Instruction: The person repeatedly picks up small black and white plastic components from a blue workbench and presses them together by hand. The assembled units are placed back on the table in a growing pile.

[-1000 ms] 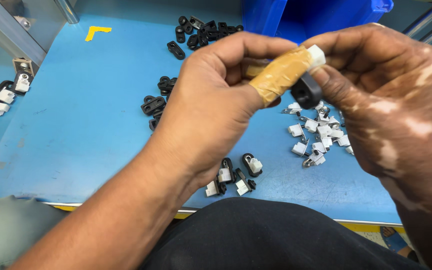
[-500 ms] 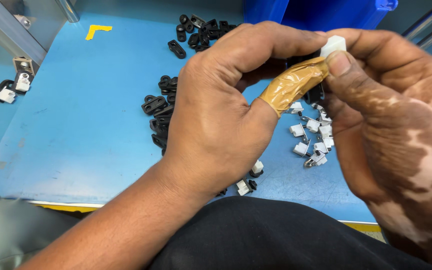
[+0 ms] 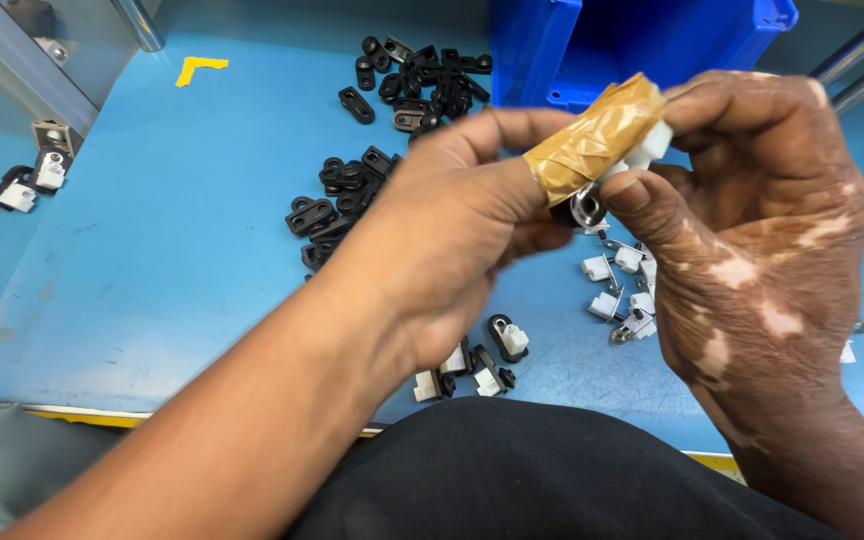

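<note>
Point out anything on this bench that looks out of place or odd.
The left hand has brown tape wound round its thumb, pressed against the small black-and-white part both hands hold. A few assembled parts lie apart at the far left, away from the piles.

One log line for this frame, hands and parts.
left hand: tape-wrapped thumb on small black-and-white plastic part | right hand: pinching same part | blue table: loose black pieces

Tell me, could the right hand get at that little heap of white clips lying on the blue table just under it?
Probably yes. The white clips lie open on the blue table, just below the right hand with nothing over them. But that hand and the left hand are pinching a small black and white part, so it would have to let go first.
</note>
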